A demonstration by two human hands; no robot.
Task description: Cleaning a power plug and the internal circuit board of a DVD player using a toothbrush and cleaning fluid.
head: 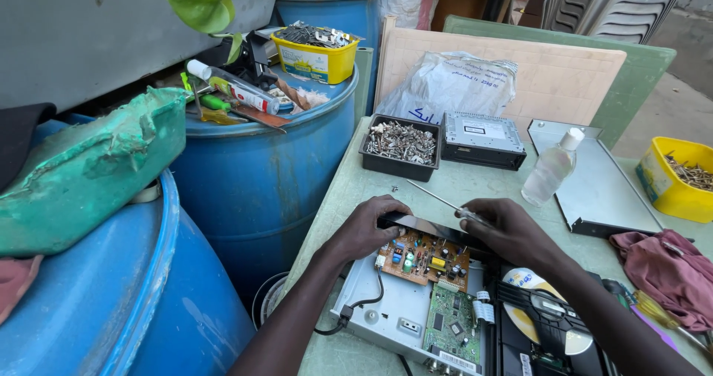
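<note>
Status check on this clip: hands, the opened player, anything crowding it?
Left hand pressing the opened player at its far edge. Right hand gripping a screwdriver there. Brown circuit board exposed between hands. Screw tray and clear bottle close behind.

We stretch both bare forearms forward, our left hand (368, 230) lying palm down with its fingers curled over and pressing at the tips, our right hand (509, 231) closed in a loose fist, knuckles up, just beside it.

Brown & green circuit boards (438, 287), blue barrels (260, 175), yellow tubs (672, 187).
</note>
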